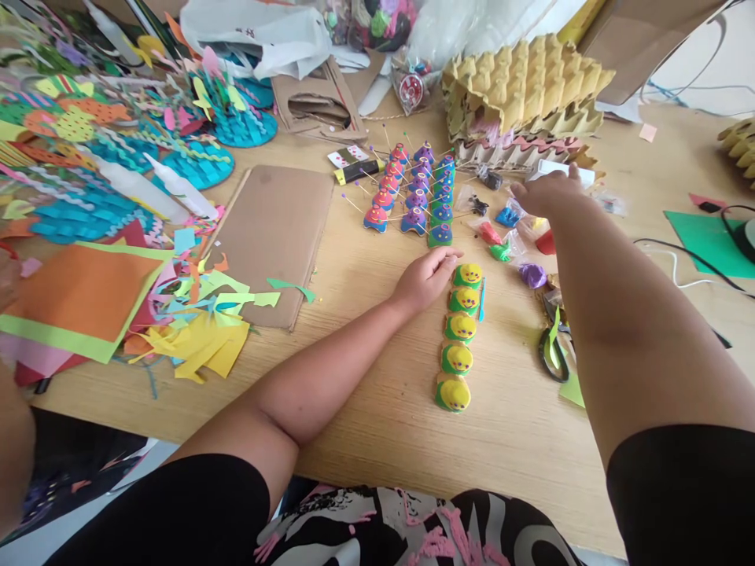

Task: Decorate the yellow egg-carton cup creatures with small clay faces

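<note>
A row of several egg-carton cups forms a caterpillar (458,360), green below with yellow smiling tops. My left hand (425,279) rests on the table beside its upper end, fingers curled together; whatever they may hold is hidden. A thin blue stick (482,300) lies along the caterpillar's right side. Further away, my right hand (546,192) reaches over a white box (581,174), thumb and fingers apart. Whether it touches the box, I cannot tell. Small bags of coloured clay lie below that hand, including a blue lump (507,217) and a purple lump (533,275).
Red (384,196), purple (417,196) and blue-green (442,196) caterpillars stand behind, with pins sticking out. Egg trays (524,86) are stacked at the back. Scissors (553,358) lie right; cardboard (271,228), paper scraps (200,346) and glue bottles (180,185) lie left.
</note>
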`<act>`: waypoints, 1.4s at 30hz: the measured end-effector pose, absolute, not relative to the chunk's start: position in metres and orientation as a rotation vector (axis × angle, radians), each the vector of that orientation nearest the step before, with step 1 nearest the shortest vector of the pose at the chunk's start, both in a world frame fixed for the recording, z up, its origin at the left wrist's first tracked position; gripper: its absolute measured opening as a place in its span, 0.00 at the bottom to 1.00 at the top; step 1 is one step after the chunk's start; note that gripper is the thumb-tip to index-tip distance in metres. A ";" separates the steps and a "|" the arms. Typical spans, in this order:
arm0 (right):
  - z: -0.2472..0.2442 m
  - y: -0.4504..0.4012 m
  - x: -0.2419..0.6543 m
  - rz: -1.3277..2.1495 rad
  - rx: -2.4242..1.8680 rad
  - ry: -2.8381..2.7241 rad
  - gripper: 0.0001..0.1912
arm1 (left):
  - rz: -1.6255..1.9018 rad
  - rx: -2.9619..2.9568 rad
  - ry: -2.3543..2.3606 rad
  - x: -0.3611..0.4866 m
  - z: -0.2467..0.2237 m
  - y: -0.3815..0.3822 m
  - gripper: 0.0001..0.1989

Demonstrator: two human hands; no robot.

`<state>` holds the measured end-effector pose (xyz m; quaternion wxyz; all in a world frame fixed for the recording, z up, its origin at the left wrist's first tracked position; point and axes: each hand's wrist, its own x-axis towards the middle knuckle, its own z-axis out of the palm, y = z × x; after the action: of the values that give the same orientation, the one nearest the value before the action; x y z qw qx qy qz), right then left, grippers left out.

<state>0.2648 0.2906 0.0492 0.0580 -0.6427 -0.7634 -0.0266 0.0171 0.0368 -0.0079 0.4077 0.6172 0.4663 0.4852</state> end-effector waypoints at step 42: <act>0.042 0.270 0.214 0.082 -1.686 -2.687 0.18 | 1.181 1.517 1.177 0.018 0.000 0.033 0.17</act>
<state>0.2138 0.2697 0.0422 -0.0159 -0.5311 -0.8468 0.0260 0.0180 0.0333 0.0000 0.4292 0.6079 0.4714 0.4733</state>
